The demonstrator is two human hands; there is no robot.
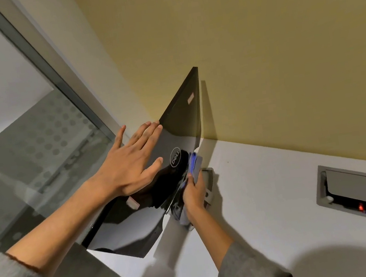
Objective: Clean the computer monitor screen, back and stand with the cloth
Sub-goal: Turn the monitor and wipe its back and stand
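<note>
1. The monitor [175,125] is standing on the white counter [268,184] close to the yellow wall [258,42], its glossy black back facing the camera with the round logo [175,159] showing.
2. The left hand [130,161] is lying flat on the back panel, fingers [152,130] stretched out and spread, reaching the panel's upper edge; it is gripping nothing, only pressing against the surface.
3. The right hand [194,195] is reaching in beside the panel's lower right edge, where the stand meets the back, with its fingers curled closed around a blue-grey cloth [196,163].
4. The cloth is bunching up above the right hand, touching the black panel just beside the logo, and a darker fold of it is hanging below the hand.
5. The grey stand base [209,182] is sitting on the counter directly behind the right hand, partly hidden by it.
6. A small pale sticker [133,203] is showing on the back panel below the left hand, and another [190,98] near the top corner.
7. A grey recessed cable box [365,193] is sitting in the counter well to the right, with a small red light glowing inside.
8. A glass partition [35,149] with a dotted pattern is standing to the left of the monitor.
9. Grey sleeves [246,274] are covering both forearms partway.
</note>
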